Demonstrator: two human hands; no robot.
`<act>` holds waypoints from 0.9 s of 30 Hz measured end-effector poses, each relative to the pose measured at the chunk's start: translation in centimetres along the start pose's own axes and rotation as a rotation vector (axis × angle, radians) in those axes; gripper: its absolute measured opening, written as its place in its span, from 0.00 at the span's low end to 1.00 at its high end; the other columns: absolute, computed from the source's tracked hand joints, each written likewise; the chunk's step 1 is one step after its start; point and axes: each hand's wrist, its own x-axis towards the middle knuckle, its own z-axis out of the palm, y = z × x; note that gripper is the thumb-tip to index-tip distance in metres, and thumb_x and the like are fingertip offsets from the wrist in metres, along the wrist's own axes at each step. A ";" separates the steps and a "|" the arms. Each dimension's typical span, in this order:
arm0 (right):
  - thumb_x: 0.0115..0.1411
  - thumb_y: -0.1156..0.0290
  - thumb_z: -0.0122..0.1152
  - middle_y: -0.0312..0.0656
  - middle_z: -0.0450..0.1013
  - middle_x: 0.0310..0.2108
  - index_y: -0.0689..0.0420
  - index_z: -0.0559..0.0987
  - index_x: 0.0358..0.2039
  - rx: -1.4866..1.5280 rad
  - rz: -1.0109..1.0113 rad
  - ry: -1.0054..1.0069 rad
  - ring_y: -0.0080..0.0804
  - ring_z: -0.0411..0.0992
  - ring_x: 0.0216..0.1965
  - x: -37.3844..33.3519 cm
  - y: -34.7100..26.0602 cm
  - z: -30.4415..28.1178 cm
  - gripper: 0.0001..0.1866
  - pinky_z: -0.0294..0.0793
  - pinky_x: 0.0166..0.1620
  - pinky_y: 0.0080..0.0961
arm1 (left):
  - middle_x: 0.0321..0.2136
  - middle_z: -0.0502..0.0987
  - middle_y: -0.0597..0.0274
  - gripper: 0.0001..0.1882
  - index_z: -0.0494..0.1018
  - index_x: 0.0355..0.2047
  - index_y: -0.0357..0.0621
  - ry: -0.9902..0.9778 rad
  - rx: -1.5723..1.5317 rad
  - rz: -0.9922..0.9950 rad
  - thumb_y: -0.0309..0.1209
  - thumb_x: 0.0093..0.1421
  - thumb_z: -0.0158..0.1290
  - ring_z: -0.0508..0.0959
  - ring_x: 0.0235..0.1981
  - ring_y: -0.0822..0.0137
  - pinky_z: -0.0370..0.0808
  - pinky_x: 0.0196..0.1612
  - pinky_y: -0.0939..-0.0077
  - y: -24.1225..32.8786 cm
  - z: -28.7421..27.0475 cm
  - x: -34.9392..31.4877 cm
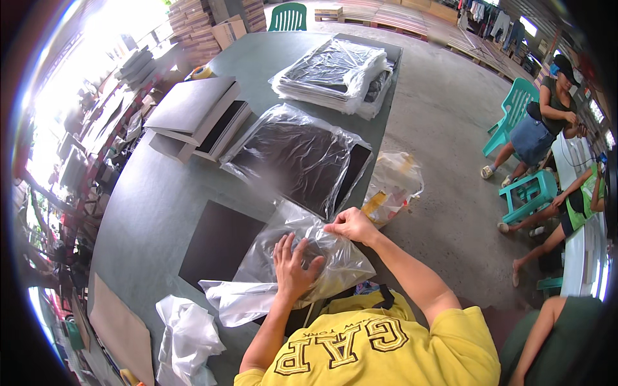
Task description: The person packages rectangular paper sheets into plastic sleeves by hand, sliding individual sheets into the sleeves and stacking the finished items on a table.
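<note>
A clear plastic bag (344, 262) lies at the near edge of the table, in front of me. My left hand (295, 265) rests flat on it with fingers spread. With thumb and fingertips, my right hand (353, 226) pinches the bag's far right edge. Part of a dark brown sheet (219, 241) shows to the left, partly under the plastic. Just beyond my hands is a dark board (283, 154) wrapped in clear plastic. Folded white plastic (238, 302) lies below my left hand.
Grey boards (193, 106) are stacked on the table (148, 206) at left, wrapped boards (341, 71) at the far end. Crumpled white plastic (187, 341) lies near left. A plastic trash bag (396, 180) stands by the right edge. People and green chairs (512, 112) are at right.
</note>
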 end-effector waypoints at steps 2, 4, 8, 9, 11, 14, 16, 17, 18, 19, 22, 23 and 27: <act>0.47 0.67 0.62 0.36 0.71 0.18 0.62 0.75 0.21 0.261 0.103 -0.089 0.19 0.67 0.20 0.0 0.4 -0.2 0.11 0.66 0.23 0.14 | 0.36 0.70 0.52 0.17 0.71 0.31 0.41 0.045 -0.147 -0.058 0.39 0.44 0.57 0.67 0.41 0.57 0.62 0.44 0.64 -0.2 -0.4 0.0; 0.47 0.70 0.61 0.37 0.71 0.20 0.62 0.75 0.24 0.698 0.125 -0.230 0.20 0.69 0.21 -0.8 0.4 0.1 0.08 0.69 0.24 0.15 | 0.27 0.73 0.56 0.11 0.71 0.23 0.40 -0.040 -0.330 -0.165 0.34 0.44 0.58 0.72 0.31 0.61 0.67 0.34 0.69 -0.3 -1.4 0.3; 0.47 0.75 0.60 0.37 0.71 0.22 0.61 0.74 0.25 1.014 0.103 -0.357 0.20 0.69 0.22 -1.7 -0.4 2.7 0.06 0.70 0.26 0.15 | 0.13 0.69 0.61 0.13 0.70 0.19 0.37 -0.227 -0.604 -0.228 0.35 0.49 0.55 0.69 0.16 0.73 0.66 0.21 0.78 3.1 -3.1 2.5; 0.49 0.73 0.59 0.36 0.71 0.22 0.60 0.73 0.26 1.101 0.085 -0.395 0.20 0.69 0.23 -2.2 -0.6 3.2 0.05 0.71 0.27 0.15 | 0.14 0.69 0.65 0.11 0.70 0.21 0.37 -0.284 -0.624 -0.355 0.34 0.50 0.54 0.67 0.17 0.77 0.66 0.22 0.81 2.4 -1.6 2.0; 0.51 0.72 0.56 0.35 0.70 0.22 0.59 0.73 0.26 1.338 -0.001 -0.386 0.20 0.69 0.22 -2.3 -0.2 2.2 0.05 0.70 0.27 0.15 | 0.14 0.69 0.68 0.10 0.70 0.21 0.38 -0.278 -0.915 -0.516 0.32 0.51 0.53 0.66 0.17 0.79 0.64 0.20 0.82 1.9 -2.3 2.0; 0.54 0.69 0.52 0.33 0.69 0.21 0.56 0.72 0.25 1.612 -0.073 -0.227 0.20 0.68 0.21 -2.1 2.1 -2.0 0.05 0.71 0.27 0.16 | 0.15 0.68 0.71 0.10 0.72 0.21 0.40 -0.166 -0.980 -0.762 0.34 0.53 0.50 0.65 0.16 0.81 0.60 0.19 0.85 -3.4 -4.4 0.2; 0.53 0.70 0.54 0.34 0.70 0.22 0.57 0.72 0.26 1.799 -0.155 -0.239 0.21 0.68 0.23 -2.3 5.1 -6.2 0.05 0.72 0.29 0.17 | 0.16 0.68 0.68 0.12 0.71 0.24 0.40 0.107 -0.855 -0.742 0.37 0.52 0.50 0.67 0.18 0.78 0.64 0.20 0.85 -7.5 -9.1 -1.2; 0.53 0.71 0.54 0.35 0.70 0.23 0.58 0.72 0.26 1.832 -0.189 -0.203 0.22 0.68 0.23 -3.3 4.8 -7.8 0.04 0.72 0.30 0.18 | 0.18 0.69 0.67 0.11 0.71 0.27 0.40 0.339 -0.960 -0.793 0.35 0.53 0.48 0.68 0.19 0.76 0.67 0.23 0.84 -10.8 -11.0 -3.6; 0.53 0.73 0.54 0.36 0.70 0.23 0.59 0.72 0.27 1.868 -0.223 -0.178 0.23 0.69 0.24 -4.2 4.0 -8.6 0.04 0.72 0.30 0.18 | 0.20 0.69 0.66 0.09 0.71 0.28 0.40 0.679 -0.776 -0.784 0.34 0.54 0.47 0.70 0.20 0.75 0.69 0.26 0.82 -17.3 -12.4 -8.2; 0.52 0.74 0.54 0.37 0.70 0.24 0.59 0.72 0.28 1.733 -0.242 -0.132 0.23 0.69 0.24 -4.9 3.5 -8.9 0.03 0.72 0.30 0.18 | 0.17 0.66 0.67 0.07 0.70 0.25 0.41 0.755 -0.472 -0.768 0.30 0.54 0.46 0.69 0.20 0.74 0.68 0.27 0.82 -20.9 -15.1 -10.7; 0.51 0.76 0.54 0.39 0.70 0.26 0.60 0.72 0.31 1.430 -0.286 -0.110 0.25 0.70 0.27 -6.7 3.0 -9.3 0.05 0.73 0.32 0.20 | 0.15 0.63 0.67 0.07 0.59 0.16 0.43 1.096 -0.214 -0.745 0.23 0.49 0.42 0.61 0.17 0.76 0.63 0.22 0.81 -12.5 -19.1 -4.6; 0.51 0.76 0.54 0.39 0.70 0.27 0.59 0.72 0.32 1.401 -0.305 -0.211 0.26 0.70 0.29 -6.4 2.4 -8.2 0.06 0.73 0.34 0.21 | 0.16 0.63 0.67 0.07 0.59 0.15 0.44 1.143 -0.413 -0.536 0.22 0.47 0.42 0.60 0.16 0.77 0.61 0.21 0.82 -10.0 -18.3 -1.6; 0.50 0.77 0.55 0.38 0.70 0.29 0.58 0.72 0.33 1.396 -0.250 -0.382 0.24 0.71 0.28 -6.1 -1.7 -2.9 0.08 0.72 0.35 0.20 | 0.17 0.64 0.69 0.03 0.64 0.18 0.41 0.515 -0.853 -0.396 0.21 0.47 0.44 0.61 0.17 0.77 0.59 0.21 0.85 -0.4 -12.7 4.1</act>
